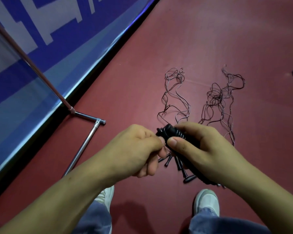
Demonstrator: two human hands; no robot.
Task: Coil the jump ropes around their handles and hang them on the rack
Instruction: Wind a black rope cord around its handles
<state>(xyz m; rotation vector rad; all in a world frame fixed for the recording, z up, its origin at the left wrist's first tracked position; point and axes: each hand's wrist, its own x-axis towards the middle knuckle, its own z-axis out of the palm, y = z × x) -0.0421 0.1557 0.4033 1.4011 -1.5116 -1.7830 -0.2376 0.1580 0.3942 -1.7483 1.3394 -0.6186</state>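
Handles [173,132] of jump rope, cord-wound, gripped in right hand [200,149] above floor, centre of view. Left hand [139,147] curled, apparently pinching cord tail against coil. Keep turns tight and side by side; hold tension while tucking tail under last turn. Keep clear of loose ropes [216,97] ahead. Rack base [84,146] near, left.

Black handles [173,135], dark-red floor [210,39]
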